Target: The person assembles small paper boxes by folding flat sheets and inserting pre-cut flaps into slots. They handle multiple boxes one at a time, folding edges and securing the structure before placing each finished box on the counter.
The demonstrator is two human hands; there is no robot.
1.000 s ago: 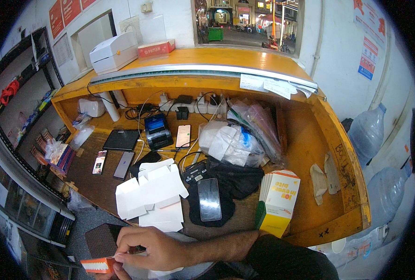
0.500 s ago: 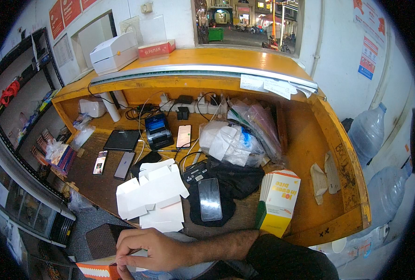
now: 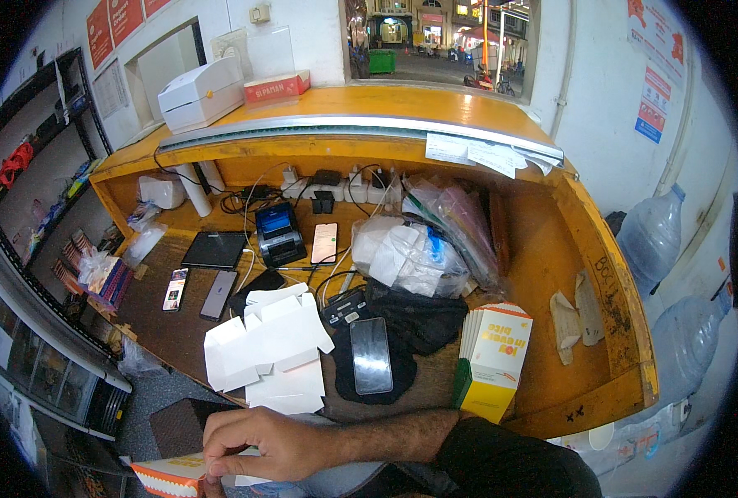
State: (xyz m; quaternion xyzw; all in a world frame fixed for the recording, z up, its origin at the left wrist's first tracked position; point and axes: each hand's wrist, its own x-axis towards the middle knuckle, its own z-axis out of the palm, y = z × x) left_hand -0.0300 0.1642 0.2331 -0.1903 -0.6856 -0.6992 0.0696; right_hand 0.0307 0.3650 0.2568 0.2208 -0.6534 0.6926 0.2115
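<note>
My right hand reaches in from the lower right, its thumb and fingers closed on the edge of a folding paper carton. This carton is orange, white and yellow, has a scalloped white border, and is partly cut off by the lower edge. Beneath my right fingertips a bit of a finger touches the carton; it appears to belong to my left hand, whose remainder is hidden. Just beyond lie flat white carton blanks, overlapping each other. To the right stands a bundle of flattened yellow-and-white cartons.
On the desk are a dark phone on black cloth, a lit phone, two more phones, a tablet and a small blue-black printer. Plastic bags lie behind. A white printer stands on the upper counter.
The carton has tilted slightly upward at its left end, showing more of its yellow face. My right hand keeps its grip almost in place. The desk things stay put.
</note>
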